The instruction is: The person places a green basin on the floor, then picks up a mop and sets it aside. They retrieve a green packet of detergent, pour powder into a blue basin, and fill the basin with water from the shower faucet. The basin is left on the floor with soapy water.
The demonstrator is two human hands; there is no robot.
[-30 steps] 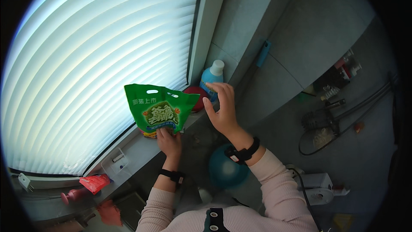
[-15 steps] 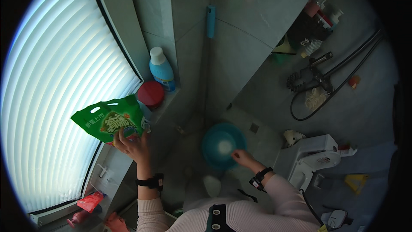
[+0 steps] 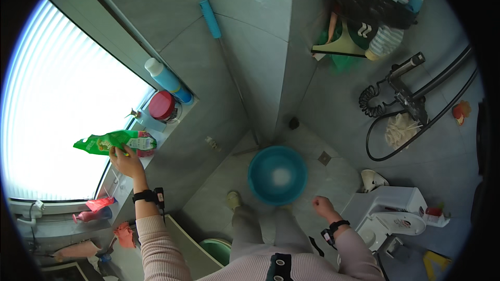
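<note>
At left, pinching the glossy green plastic pouch [image 3: 127,136] with the left hand [image 3: 128,164] over the narrow grey windowsill [image 3: 165,130], likely to steady it there. Right of the round blue plastic basin [image 3: 260,188], curling the right hand [image 3: 324,206] loosely, apparently empty.

The narrow grey window ledge [image 3: 167,130] bears a tall light-blue plastic bottle [image 3: 173,85] with a white cap [image 3: 153,66] and, just beside it, a round red-lidded jar [image 3: 162,105]; the grey tiled floor [image 3: 209,193] carries a round blue plastic basin [image 3: 258,179].
</note>
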